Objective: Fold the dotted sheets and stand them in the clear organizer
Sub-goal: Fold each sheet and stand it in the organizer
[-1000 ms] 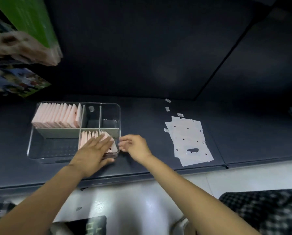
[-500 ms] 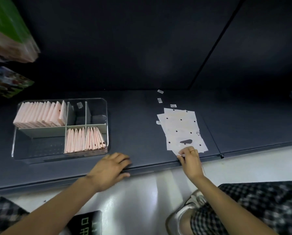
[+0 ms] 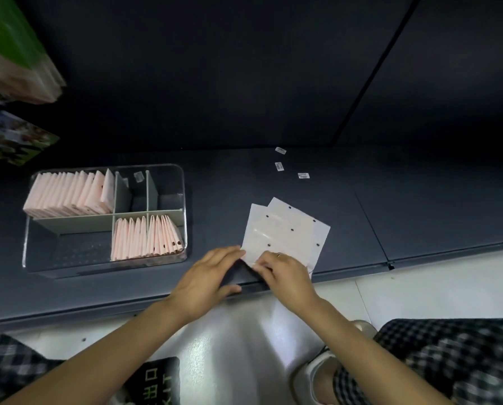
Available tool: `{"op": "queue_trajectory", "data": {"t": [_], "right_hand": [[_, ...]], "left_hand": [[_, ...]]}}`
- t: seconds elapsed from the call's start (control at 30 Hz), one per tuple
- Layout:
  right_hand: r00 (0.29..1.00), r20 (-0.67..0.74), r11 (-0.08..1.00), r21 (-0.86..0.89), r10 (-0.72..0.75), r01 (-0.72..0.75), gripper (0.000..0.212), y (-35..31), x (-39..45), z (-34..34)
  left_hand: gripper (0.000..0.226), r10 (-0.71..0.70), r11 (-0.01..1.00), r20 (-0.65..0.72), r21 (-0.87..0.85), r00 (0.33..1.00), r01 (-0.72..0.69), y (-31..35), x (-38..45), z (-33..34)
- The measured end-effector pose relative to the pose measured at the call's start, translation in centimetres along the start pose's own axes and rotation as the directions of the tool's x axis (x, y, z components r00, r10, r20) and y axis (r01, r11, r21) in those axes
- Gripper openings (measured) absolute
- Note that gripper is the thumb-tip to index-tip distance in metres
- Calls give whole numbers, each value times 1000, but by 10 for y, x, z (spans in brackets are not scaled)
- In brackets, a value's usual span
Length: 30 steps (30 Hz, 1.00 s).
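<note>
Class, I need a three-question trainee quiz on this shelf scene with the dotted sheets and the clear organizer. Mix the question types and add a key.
1. True or false: the dotted sheets lie to the right of the clear organizer.
2. Which hand wears a ring? A) left hand B) right hand
3. Fill in: the organizer's near-left compartment holds ____ folded sheets.

Key: 1 true. 2 B. 3 no; folded sheets stand only in the far-left and near-right compartments.
</note>
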State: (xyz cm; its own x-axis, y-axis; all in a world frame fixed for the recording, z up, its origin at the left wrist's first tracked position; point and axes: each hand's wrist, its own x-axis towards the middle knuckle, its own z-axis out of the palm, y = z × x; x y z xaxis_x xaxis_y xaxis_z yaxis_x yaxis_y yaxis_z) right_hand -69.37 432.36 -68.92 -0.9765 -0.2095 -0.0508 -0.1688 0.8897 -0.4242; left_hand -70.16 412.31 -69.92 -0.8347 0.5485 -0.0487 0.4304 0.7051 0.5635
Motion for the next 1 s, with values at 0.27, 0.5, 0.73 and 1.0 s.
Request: {"op": "queue_trajectory", "data": {"t": [0.27,0.5,0.73,1.0], "right_hand": [[968,238,982,187,-81,36,27,-14,-3,16],[911,408,966,-213,-50,149,76,46,-8,24],[897,428,938,-254,-109,235,64,77,37,14],[840,529,935,-223,-123,277,73,73,90,-8]], "left_hand": [[19,-169,980,139,127,976,152,-4,-7,4],[25,7,978,245,201,969,-57,-13,-14,11],[57,81,922,402,317,912,-222,-22,-24,21],[73,-29,946,274,318,961,-62,-24,-7,27]]}}
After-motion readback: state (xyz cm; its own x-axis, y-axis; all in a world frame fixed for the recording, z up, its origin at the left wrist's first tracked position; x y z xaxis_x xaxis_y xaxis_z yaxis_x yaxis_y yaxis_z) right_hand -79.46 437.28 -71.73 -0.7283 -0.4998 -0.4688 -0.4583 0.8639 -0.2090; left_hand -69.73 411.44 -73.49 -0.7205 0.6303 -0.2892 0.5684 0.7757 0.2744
